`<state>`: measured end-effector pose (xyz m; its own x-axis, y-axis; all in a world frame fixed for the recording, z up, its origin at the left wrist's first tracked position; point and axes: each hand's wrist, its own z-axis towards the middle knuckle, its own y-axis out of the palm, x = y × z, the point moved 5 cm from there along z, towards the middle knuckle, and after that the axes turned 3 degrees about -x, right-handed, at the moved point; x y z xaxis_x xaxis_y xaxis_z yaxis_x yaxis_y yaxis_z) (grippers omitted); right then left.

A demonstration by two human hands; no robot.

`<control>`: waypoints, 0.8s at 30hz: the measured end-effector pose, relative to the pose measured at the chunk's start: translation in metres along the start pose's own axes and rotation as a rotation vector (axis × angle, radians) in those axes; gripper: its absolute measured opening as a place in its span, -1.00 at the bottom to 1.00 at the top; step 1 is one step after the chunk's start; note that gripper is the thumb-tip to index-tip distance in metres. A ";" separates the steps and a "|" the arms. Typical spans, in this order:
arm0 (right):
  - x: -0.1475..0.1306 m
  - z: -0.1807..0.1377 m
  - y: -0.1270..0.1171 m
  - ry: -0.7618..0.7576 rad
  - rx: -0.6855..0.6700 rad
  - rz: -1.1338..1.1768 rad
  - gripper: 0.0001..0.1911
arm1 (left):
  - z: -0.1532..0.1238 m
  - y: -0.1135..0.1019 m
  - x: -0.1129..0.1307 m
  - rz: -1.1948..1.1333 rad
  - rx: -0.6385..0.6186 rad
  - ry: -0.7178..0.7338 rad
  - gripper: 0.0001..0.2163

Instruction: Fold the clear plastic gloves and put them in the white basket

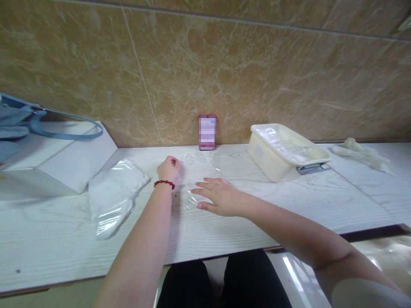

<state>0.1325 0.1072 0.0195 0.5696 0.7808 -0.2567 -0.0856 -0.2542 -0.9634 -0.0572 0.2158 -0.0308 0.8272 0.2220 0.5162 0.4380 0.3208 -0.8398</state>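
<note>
The left hand (168, 169), with a red bead bracelet (164, 184) at its wrist, is curled closed with the fingers together beside the edge of a clear plastic sheet or bag (192, 200); whether it pinches that edge I cannot tell, since the fingertips are hidden. The right hand (221, 197) is spread palm down with its fingers apart, over the near part of the same film, which lies between and just beyond the two hands on the wood-grain tabletop (205, 239). The flat palm gives broad cover, which would suit film so thin and light, while the closed hand could anchor its left side. Beyond the hands, a smartphone (207, 132) leans upright against the marbled wall (224, 85), presumably so its screen faces the person. Left of the left hand lie clear plastic bags (115, 192), within easy reach; past them stands a white box (70, 158) with a blue bag (14, 119) on it, its strap trailing across the top. Beyond and right of the right hand, a cream plastic bin (266, 158) holds more clear plastic, its open top probably leaving that easy to get at. Farther right lies crumpled plastic (359, 154).
</note>
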 end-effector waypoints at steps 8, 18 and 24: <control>-0.017 0.006 0.034 -0.120 -0.128 0.020 -0.40 | 0.003 0.003 -0.008 -0.199 0.034 0.020 -0.58; 0.026 0.056 -0.014 0.023 0.321 0.145 -0.68 | 0.009 -0.002 -0.017 -0.475 0.159 -0.017 -0.65; 0.057 0.128 -0.023 0.084 0.399 0.132 -0.46 | 0.008 0.000 -0.013 -0.644 0.122 0.018 -0.64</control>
<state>0.0621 0.2308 0.0173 0.5959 0.7030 -0.3882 -0.4622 -0.0951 -0.8817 -0.0714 0.2204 -0.0359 0.4186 -0.0644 0.9059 0.8055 0.4869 -0.3377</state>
